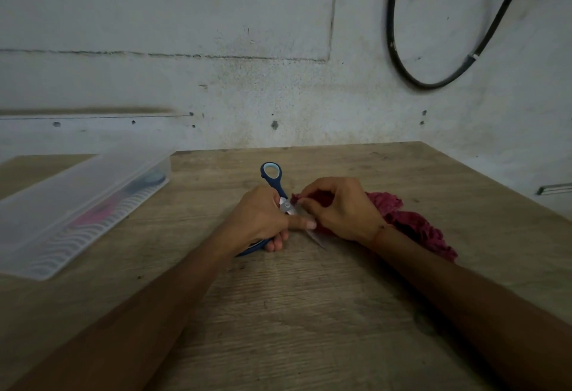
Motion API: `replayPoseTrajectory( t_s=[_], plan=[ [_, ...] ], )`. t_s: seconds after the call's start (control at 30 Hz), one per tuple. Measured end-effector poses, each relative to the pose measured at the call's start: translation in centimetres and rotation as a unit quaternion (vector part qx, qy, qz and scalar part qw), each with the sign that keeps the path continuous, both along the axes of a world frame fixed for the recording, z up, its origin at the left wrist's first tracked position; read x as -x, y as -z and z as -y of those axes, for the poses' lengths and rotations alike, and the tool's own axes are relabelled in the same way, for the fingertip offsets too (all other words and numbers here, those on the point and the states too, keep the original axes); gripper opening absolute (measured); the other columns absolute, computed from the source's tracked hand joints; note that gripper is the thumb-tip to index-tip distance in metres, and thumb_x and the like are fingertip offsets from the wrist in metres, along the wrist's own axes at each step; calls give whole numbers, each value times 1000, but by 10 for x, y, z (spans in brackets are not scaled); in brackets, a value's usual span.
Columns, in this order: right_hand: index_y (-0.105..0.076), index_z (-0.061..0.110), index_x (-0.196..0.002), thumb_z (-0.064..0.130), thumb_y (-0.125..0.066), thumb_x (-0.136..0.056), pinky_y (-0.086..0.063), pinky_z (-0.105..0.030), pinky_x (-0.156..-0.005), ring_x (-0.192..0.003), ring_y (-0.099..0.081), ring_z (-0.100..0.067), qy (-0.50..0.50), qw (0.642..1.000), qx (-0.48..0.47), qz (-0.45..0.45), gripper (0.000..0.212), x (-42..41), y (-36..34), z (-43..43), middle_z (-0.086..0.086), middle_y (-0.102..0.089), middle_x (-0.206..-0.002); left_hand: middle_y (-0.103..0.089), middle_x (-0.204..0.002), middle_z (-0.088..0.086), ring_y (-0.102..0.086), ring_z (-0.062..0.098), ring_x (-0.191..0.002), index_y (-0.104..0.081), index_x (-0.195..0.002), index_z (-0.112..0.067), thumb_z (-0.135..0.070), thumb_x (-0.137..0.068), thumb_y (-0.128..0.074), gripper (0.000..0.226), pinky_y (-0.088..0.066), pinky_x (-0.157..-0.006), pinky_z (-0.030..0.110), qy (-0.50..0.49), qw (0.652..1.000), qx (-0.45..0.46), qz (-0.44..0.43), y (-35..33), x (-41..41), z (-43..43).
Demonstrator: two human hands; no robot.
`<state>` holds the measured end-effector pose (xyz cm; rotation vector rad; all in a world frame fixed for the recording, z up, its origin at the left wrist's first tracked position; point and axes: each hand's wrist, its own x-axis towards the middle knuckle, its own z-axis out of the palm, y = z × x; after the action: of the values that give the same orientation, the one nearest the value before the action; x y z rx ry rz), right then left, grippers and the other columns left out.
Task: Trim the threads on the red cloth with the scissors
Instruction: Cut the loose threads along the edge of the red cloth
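Observation:
Blue-handled scissors (272, 177) lie across the middle of the wooden table (309, 298). My left hand (260, 220) is wrapped around their lower handle, while the upper loop sticks out past my fingers toward the wall. One bare blade tip pokes out below my right hand. The crumpled red cloth (414, 223) spreads to the right on the table. My right hand (337, 208) pinches the cloth's left edge right beside the scissors' pivot. The blades' mouth is partly hidden by both hands.
A clear plastic box (77, 205) with a lid sits at the left of the table, with a pink item and dark items inside. A grey wall stands just behind the table, with a black cable loop (402, 65) hanging at upper right. The table's right edge runs diagonally.

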<state>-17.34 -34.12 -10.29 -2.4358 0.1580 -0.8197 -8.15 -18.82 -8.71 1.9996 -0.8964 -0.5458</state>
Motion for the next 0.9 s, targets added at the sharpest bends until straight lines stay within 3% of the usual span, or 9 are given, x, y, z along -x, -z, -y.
replayPoseTrajectory(
  t_s=[0.27, 0.43, 0.57, 0.73, 0.9],
  plan=[
    [-79, 12, -92, 10, -72, -86, -55, -16, -73, -80, -70, -2, -57, 998, -30, -7, 10, 1, -4, 4, 4, -76, -88, -67, -56, 10, -58, 13, -39, -64, -67, -8, -47, -62, -90, 47, -47, -40, 22, -10, 999, -7, 35, -2, 7, 1],
    [-79, 9, -93, 9, -74, -85, -57, -21, -77, -82, -72, -6, -76, 996, -56, -8, 10, 3, -5, 4, 1, -77, -89, -67, -52, 8, -59, 12, -37, -64, -61, -9, -54, -60, -88, 52, -47, -41, 21, -20, 998, -13, 58, -1, 9, 0],
    [-79, 8, -93, 10, -75, -84, -58, -22, -77, -80, -72, -7, -82, 994, -76, -13, 10, 4, -6, 7, 1, -77, -88, -70, -55, 9, -61, 13, -39, -65, -68, -7, -60, -59, -87, 57, -47, -41, 21, -28, 996, -14, 83, 0, 9, 2],
    [-79, 12, -88, 10, -75, -83, -58, -20, -74, -75, -71, -3, -20, 997, -73, 15, 7, -1, -1, 5, 4, -76, -84, -66, -53, 10, -59, 16, -38, -68, -77, -3, -50, -61, -90, 55, -46, -39, 23, -7, 997, -2, 72, 2, 8, 3],
    [-77, 15, -89, 13, -74, -83, -59, -24, -72, -73, -68, -3, 85, 992, -71, 68, 7, -5, -1, 18, 7, -72, -80, -63, -50, 7, -57, 14, -35, -66, -68, -8, -49, -68, -87, 45, -43, -38, 21, 2, 997, -1, 75, 3, 7, 4]
  ],
)
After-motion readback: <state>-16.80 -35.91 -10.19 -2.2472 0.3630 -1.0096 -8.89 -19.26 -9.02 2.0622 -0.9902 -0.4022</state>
